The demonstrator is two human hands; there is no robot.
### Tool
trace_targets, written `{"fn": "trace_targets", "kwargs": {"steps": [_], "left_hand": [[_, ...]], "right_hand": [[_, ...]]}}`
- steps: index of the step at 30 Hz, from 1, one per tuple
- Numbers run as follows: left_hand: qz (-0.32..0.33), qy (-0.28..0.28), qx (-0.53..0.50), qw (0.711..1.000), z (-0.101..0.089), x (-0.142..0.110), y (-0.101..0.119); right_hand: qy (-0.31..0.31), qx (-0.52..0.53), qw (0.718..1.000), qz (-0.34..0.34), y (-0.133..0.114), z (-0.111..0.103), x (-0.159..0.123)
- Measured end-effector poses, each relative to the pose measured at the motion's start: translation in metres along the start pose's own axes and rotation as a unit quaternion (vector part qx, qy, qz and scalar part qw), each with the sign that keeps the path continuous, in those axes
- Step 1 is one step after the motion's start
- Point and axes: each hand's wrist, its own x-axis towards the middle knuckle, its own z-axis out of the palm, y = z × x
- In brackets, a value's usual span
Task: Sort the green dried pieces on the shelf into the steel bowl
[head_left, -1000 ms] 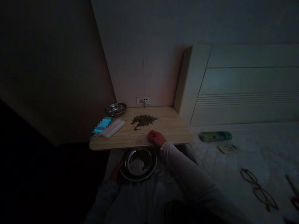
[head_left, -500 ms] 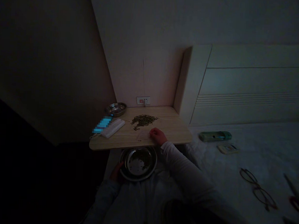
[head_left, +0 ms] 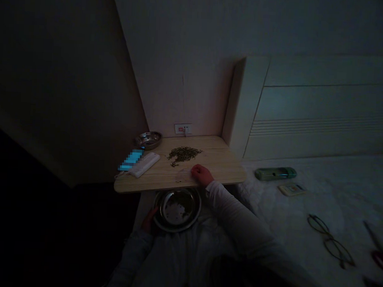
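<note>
Small dark grains (head_left: 185, 153) lie in a loose pile on a wooden tabletop (head_left: 221, 159). Below its near edge, the left hand (head_left: 148, 220), partly curled, grips a metal bowl (head_left: 172, 213) holding more grains; the right hand (head_left: 202, 175), fingers curled tight, pinches a thin clear sheet (head_left: 184, 175).

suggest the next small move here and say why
Probably ease the right hand toward the front edge of the table, sweeping the few loose bits with the clear sheet it seems to pinch: they lie near that edge, and the metal bowl, with more bits inside and the left hand at its rim, sits just below.
</note>
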Motion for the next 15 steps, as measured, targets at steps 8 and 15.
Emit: {"fn": "trace_targets", "kwargs": {"steps": [8,15], "left_hand": [[-0.057,0.016,-0.023,0.998,0.012,-0.019,0.011],[-0.034,0.026,-0.008,0.999,0.006,-0.009,0.006]], "right_hand": [[-0.022,0.017,1.000,0.005,0.000,0.000,-0.001],[-0.031,0.004,1.000,0.007,-0.002,-0.001,-0.002]]}}
